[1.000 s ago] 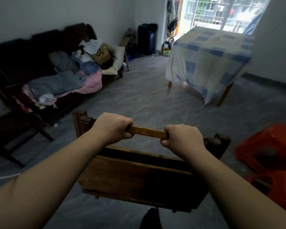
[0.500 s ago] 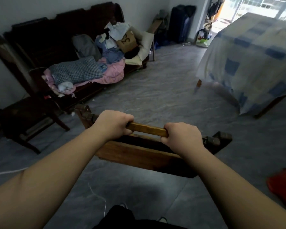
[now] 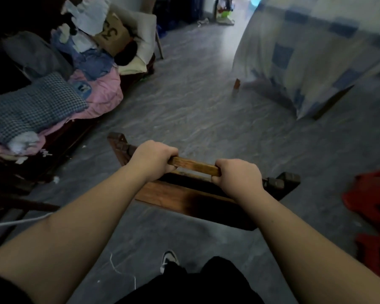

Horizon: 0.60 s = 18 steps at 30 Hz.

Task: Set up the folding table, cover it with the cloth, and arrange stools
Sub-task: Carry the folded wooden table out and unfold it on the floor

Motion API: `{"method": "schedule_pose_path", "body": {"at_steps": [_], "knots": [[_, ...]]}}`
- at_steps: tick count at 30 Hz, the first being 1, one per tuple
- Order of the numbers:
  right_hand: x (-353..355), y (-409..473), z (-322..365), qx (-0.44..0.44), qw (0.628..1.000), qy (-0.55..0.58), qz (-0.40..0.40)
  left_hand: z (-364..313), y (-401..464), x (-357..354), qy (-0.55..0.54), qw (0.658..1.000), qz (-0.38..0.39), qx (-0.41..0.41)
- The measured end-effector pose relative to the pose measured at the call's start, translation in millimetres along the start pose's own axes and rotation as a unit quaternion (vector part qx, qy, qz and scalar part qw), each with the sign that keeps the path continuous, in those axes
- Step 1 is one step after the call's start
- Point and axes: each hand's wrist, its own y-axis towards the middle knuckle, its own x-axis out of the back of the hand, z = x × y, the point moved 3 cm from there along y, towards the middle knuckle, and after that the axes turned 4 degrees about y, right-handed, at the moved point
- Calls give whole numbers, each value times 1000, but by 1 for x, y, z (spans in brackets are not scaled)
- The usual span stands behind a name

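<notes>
Fingers of both hands are curled tight around one light wooden rail (image 3: 194,166), the left hand (image 3: 153,157) near its left end and the right hand (image 3: 238,177) near its right end, knuckles up, with a bare stretch of rail between them. Nothing else is in either grip.

Head view: the rail belongs to a dark wooden stool (image 3: 198,198), carried off the floor and tipped, its broad plank hanging just below the knuckles and its dark end blocks sticking out beyond each fist. Ahead of the fingers and to the right, well apart, stands the folding table (image 3: 331,102), already opened, with the blue-checked cloth (image 3: 305,53) draped over it down to near the floor. Red plastic stools (image 3: 373,194) sit right of the right hand. A cluttered sofa (image 3: 53,102) lies to the left.

By my reading, table and cloth are done and the stool step is in hand. Next calls for walking the stool to the table's side, levelling it, setting its feet down squarely, then loosening both grips.
</notes>
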Motion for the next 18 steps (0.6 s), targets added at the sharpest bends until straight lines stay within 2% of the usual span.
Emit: {"method": "schedule_pose_path", "body": {"at_steps": [9,13,15,18], "knots": [[-67,91,-36,-130,976,139,105,33,134,-67,16,996,56,-69],[-120,137,-60,-142,930,247,232,40,185,-118,51,993,69,-84],[-148,160,-69,-146,905,291,273,46,211,-147,48,994,51,-89],[-188,192,-76,-165,900,327,238,59,247,-187,39,997,35,-58]]}}
